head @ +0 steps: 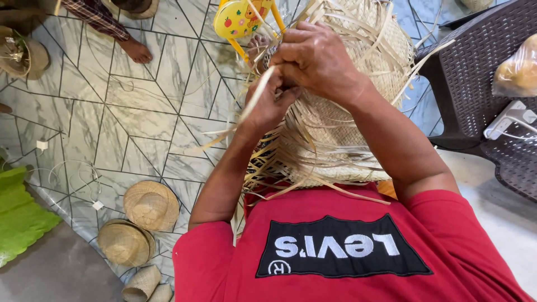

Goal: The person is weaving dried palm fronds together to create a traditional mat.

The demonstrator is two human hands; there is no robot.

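Note:
A half-woven straw hat [341, 134] with many loose pale strips lies in my lap, over my red shirt. My left hand [267, 103] pinches a loose straw strip [254, 98] at the hat's near-left edge. My right hand [316, 59] is closed over the weave just above the left hand, and the two touch. The fingertips of both hands are hidden among the strips.
Two finished straw hats [151, 205] and small woven pieces [141, 284] lie on the tiled floor at left. A yellow child's chair [240, 19] stands ahead. A dark wicker chair [481, 84] with a white power strip [506, 118] is at right. Another person's bare foot [135, 51] is at top left.

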